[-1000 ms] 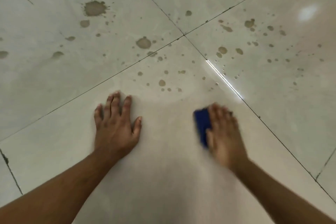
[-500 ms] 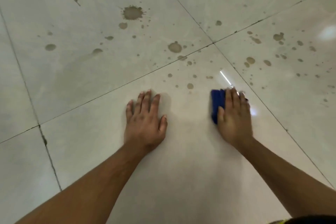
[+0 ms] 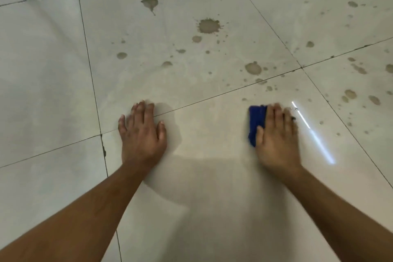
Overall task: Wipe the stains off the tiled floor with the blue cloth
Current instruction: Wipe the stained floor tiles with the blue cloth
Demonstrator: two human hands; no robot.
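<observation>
My right hand (image 3: pixel 276 138) lies flat on the folded blue cloth (image 3: pixel 256 121), pressing it onto the pale tiled floor (image 3: pixel 212 176); only the cloth's left part shows beside my thumb. My left hand (image 3: pixel 142 134) rests palm down on the floor, fingers apart, holding nothing. Brown stains dot the tiles beyond both hands: a large splat (image 3: pixel 208 26), a round blot (image 3: pixel 253 68) and another smear (image 3: pixel 150 3) farther off. Several small spots (image 3: pixel 350 94) spread over the tiles at the right.
Dark grout lines (image 3: pixel 93 95) cross the floor between the large tiles. A bright streak of reflected light (image 3: pixel 314 136) lies just right of my right hand. The tile under my forearms shows no stains.
The view has swung left and forward. My right hand with the cloth has moved up toward the grout line near the stains. My left hand has moved forward onto the grout line.
</observation>
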